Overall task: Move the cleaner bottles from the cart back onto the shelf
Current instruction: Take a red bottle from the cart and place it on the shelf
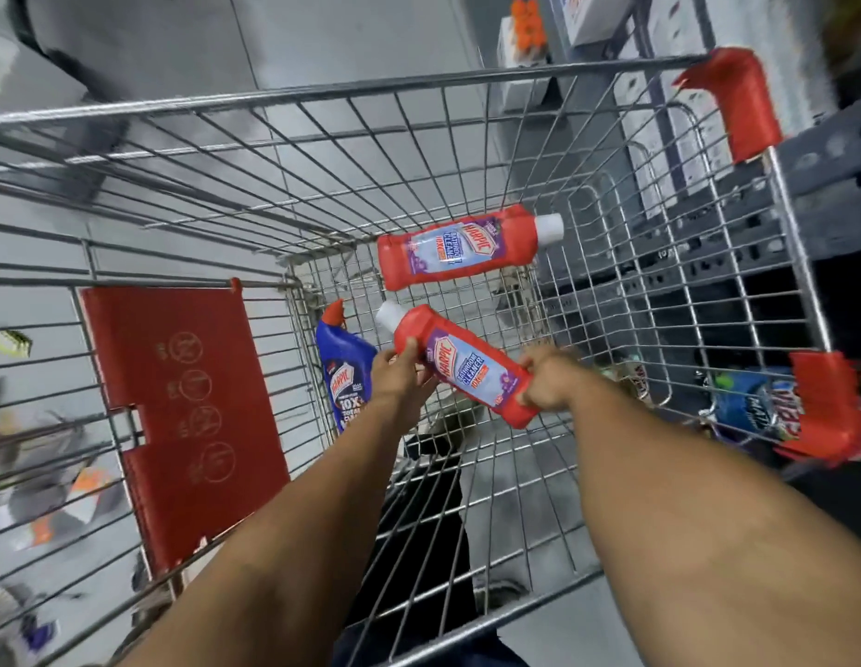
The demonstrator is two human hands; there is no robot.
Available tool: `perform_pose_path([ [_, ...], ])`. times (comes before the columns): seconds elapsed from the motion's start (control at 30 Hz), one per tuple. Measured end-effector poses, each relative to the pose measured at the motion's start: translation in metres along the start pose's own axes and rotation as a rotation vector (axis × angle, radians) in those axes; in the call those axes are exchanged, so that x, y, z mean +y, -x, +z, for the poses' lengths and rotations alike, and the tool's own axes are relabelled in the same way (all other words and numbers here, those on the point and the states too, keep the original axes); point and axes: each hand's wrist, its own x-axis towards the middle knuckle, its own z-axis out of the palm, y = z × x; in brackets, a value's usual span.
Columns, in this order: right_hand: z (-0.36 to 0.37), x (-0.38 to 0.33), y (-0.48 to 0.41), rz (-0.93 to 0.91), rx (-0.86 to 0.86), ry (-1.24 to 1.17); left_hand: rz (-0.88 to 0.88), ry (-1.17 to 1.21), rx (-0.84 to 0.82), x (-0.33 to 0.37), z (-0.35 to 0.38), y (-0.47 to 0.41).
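Observation:
Both arms reach down into a wire shopping cart [322,96]. A red cleaner bottle [467,365] with a white cap lies tilted between my hands. My left hand [399,373] grips it near the neck and my right hand [546,382] holds its base. A second red cleaner bottle [459,245] lies on its side on the cart floor further ahead, cap to the right. A blue cleaner bottle [344,373] with a red nozzle leans in the cart's left corner, just left of my left hand.
A red plastic seat flap [187,406] hangs on the cart's left side. Red corner guards [736,98] cap the right rim. Dark shelving [803,195] with boxes runs along the right, with packaged goods [755,402] low down. The floor is grey.

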Motion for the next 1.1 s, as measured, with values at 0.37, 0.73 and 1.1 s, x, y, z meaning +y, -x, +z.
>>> perform_pose_path([
  [0.37, -0.029, 0.008, 0.116, -0.358, 0.297, -0.179, 0.436, 0.005, -0.273, 0.051, 0.007, 0.132],
  [0.73, 0.029, 0.112, 0.352, -0.881, 0.723, -0.731, 1.167, -0.446, -0.845, 0.016, 0.038, 0.438],
  [1.1, 0.213, 0.311, 0.466, -0.649, 1.379, -1.103, 1.138, -0.844, -1.521, -0.224, 0.087, 0.567],
])
